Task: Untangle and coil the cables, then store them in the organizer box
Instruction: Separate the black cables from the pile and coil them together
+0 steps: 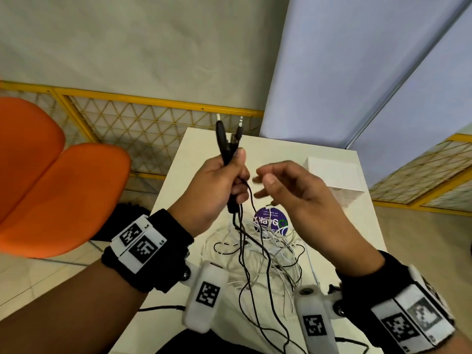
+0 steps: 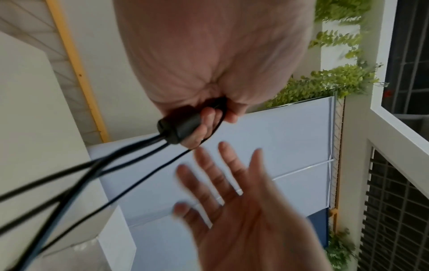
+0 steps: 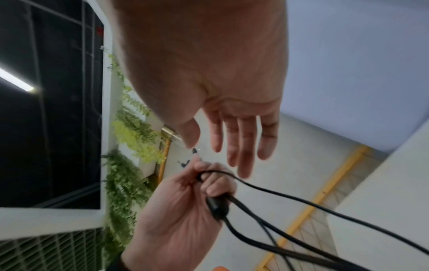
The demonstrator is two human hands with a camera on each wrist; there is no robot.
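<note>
My left hand point(image 1: 229, 180) is raised above the table and grips a bundle of black cables point(image 1: 227, 146), their plug ends sticking up past the thumb. In the left wrist view its fingers curl round a black cylindrical piece point(image 2: 183, 126) on the cables point(image 2: 97, 172). The black strands hang down from the fist into a tangle of white and black cables point(image 1: 268, 251) on the white table point(image 1: 352, 226). My right hand point(image 1: 275, 182) hovers just right of the left, fingers spread and holding nothing; the right wrist view shows it point(image 3: 234, 146) above the left fist point(image 3: 197, 192). A white organizer box point(image 1: 334, 175) stands behind it.
A round purple sticker point(image 1: 273, 221) lies on the table under the tangle. An orange chair point(image 1: 51, 180) stands to the left. A yellow mesh fence point(image 1: 143, 129) runs behind the table, with a blue-white partition point(image 1: 357, 72) at the back right.
</note>
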